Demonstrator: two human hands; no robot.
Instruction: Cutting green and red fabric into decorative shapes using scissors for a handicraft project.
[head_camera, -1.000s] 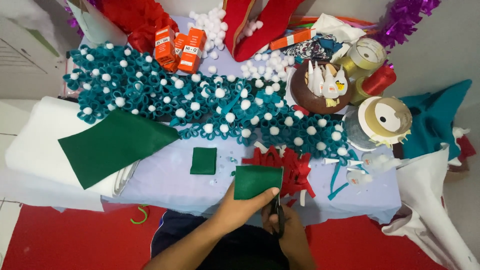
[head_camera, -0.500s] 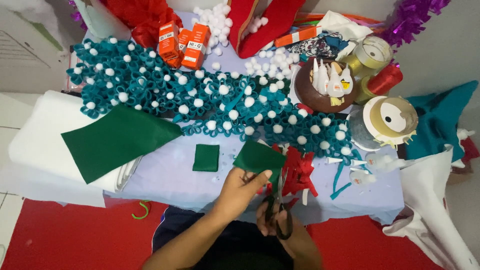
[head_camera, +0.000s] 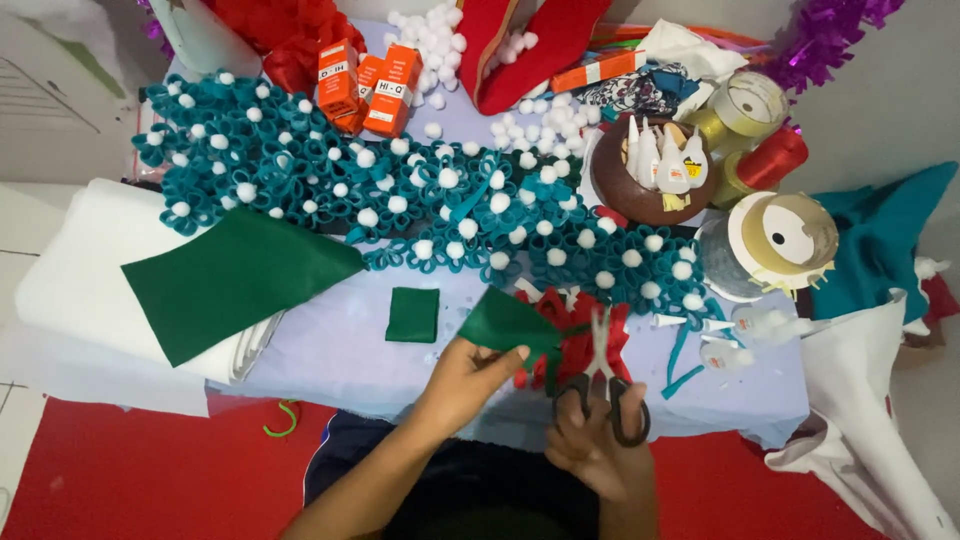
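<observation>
At the near edge of the table, in the middle, my left hand (head_camera: 470, 375) pinches a green felt piece (head_camera: 508, 322) between thumb and fingers, holding it up off the table so the blades can get at it. My right hand (head_camera: 590, 440) is curled shut around the black handles of the scissors (head_camera: 603, 375), and the blades point away from me, touching the right side of the felt. Just behind the blades sits a bunch of red bows (head_camera: 580, 335). A small green square (head_camera: 412, 314) lies flat just to the left of my hand. Farther left, a big green sheet (head_camera: 235, 280) rests on white cloth (head_camera: 80, 290). A long blue garland with white balls (head_camera: 400, 200) runs across the far side.
</observation>
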